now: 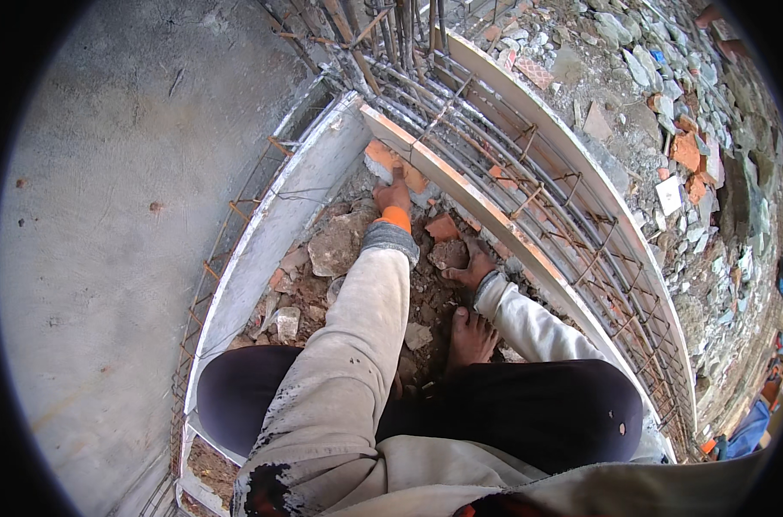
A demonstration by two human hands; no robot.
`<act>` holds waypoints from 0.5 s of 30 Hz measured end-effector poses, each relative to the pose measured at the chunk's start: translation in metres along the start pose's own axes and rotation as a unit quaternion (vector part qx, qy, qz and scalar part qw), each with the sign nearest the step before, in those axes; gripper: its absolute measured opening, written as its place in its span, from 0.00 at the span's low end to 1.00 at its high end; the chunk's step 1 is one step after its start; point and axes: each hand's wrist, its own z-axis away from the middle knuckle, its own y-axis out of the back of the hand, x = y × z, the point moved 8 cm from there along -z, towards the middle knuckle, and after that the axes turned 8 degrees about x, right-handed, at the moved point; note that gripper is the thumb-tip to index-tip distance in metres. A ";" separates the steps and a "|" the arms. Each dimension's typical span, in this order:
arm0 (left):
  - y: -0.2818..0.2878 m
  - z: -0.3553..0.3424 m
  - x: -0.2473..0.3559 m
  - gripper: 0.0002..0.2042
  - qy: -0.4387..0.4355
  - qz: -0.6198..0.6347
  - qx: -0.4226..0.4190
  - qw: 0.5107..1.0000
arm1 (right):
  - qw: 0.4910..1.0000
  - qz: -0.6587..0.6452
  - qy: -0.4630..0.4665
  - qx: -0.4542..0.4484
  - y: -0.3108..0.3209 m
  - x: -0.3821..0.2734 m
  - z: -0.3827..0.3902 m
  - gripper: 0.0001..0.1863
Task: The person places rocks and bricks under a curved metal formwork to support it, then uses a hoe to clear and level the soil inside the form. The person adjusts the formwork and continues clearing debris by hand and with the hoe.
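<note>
At the inner corner of the board frame, my left hand [392, 196] grips a broken orange brick piece [379, 158], a thumb or finger lying over its face. Part of that brick and most of the fingers are hidden behind the hand. An orange band shows at the wrist. Lower and to the right, my right hand [471, 269] is closed round the side of a brown, dirt-covered chunk [447, 253]. Just above this chunk lies a red brick piece [442, 227]. A big rough stone [338, 245] rests left of my left forearm.
Boards [275, 202] stand on edge to the left, and another board [486, 207] to the right. Rebar cages [529, 189] run beyond them, with upright bars [400, 30] at the corner. My bare foot [471, 338] stands on the rubble. Concrete [124, 215] spreads left; broken stones [658, 103] lie right.
</note>
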 end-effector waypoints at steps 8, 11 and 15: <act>-0.001 0.022 0.023 0.45 0.078 0.041 -0.110 0.990 | 0.988 0.041 0.140 -0.061 0.018 -0.020 0.002 0.36; 0.013 0.020 0.014 0.43 0.076 0.084 -0.080 0.990 | 0.977 0.118 -0.022 -0.177 0.018 0.005 0.009 0.32; 0.012 0.031 0.008 0.36 0.086 0.174 -0.082 0.978 | 0.920 0.357 0.015 -0.164 0.014 -0.016 0.015 0.32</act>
